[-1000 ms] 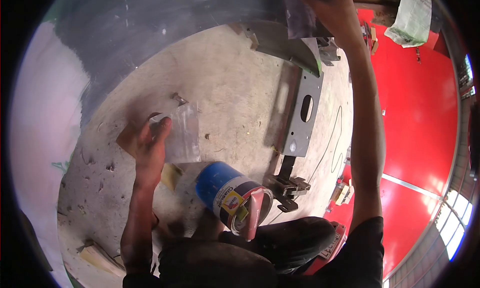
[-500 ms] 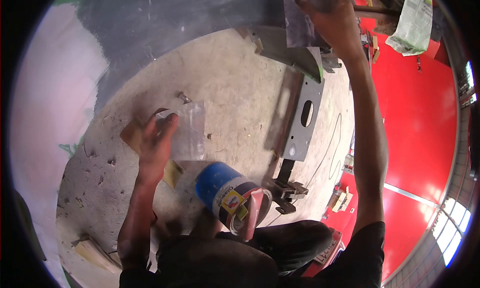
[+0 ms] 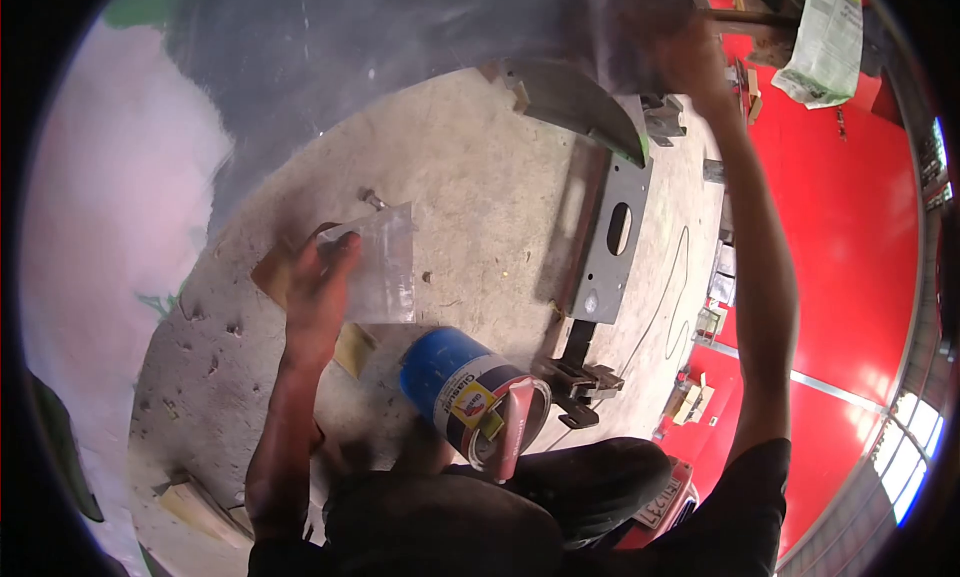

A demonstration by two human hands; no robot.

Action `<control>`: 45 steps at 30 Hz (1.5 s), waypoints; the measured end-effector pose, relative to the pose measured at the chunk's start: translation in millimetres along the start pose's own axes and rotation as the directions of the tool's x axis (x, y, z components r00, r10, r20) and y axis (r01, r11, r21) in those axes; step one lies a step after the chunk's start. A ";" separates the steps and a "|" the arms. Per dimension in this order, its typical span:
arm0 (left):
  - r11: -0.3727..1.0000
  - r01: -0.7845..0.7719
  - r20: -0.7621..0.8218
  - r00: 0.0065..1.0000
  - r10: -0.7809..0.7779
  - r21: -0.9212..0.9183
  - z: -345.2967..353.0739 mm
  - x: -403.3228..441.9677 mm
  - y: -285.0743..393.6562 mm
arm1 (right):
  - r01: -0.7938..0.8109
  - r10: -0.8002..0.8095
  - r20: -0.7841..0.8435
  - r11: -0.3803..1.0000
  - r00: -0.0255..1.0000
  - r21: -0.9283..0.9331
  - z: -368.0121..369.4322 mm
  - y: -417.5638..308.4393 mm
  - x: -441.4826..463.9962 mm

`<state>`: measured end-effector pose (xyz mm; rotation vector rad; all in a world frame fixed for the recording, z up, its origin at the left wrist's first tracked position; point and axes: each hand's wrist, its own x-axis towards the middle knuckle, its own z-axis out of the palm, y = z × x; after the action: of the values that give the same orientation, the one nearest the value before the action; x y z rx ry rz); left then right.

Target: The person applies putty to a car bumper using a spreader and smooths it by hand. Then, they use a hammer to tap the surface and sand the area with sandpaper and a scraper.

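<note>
In my left hand (image 3: 318,292) is a thin, translucent grey rectangular sheet (image 3: 388,269), gripped by its left edge and held over the floor. My right hand (image 3: 690,62), smeared by motion, is at the upper right against a large dark grey panel (image 3: 400,22). A blurred dark flat sheet (image 3: 635,32) shows at its fingers. The panel has a pale pinkish-white patch (image 3: 130,167) on its left. Below my left hand, a blue can (image 3: 440,372) with a label stands near my knees, with a reddish flat-handled tool (image 3: 514,427) across its open top.
A grey metal bracket (image 3: 605,262) with an oval hole lies on the concrete floor, a clamp-like piece (image 3: 580,382) at its near end. Cardboard pieces (image 3: 353,349) lie by my left arm. A red surface (image 3: 840,257) runs along the right, with newspaper (image 3: 822,47) above.
My right hand has moved slightly and become blurred, along with its sheet. My left hand keeps its sheet in nearly the same place. The whole view has shifted a little.
</note>
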<state>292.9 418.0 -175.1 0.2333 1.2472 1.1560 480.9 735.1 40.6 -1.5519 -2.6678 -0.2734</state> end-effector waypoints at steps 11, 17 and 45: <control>0.998 -0.062 0.107 0.992 0.063 -0.008 4.6 -29.6 19.3 | -0.229 0.176 0.215 0.940 0.961 0.255 -22.3 4.6 -43.1; 0.996 -0.091 0.105 0.990 0.090 0.007 -25.4 -45.1 7.4 | -0.531 0.298 0.460 0.649 0.836 0.544 -33.8 -16.7 -184.7; 0.964 -0.232 -0.085 0.966 0.244 0.128 -11.1 -140.0 56.9 | -0.050 -0.160 0.431 0.898 0.888 0.437 -46.8 -83.7 -485.6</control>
<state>269.7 330.3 -53.8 0.4270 1.4059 1.3145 647.6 269.8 14.9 -1.5297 -2.8114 0.7460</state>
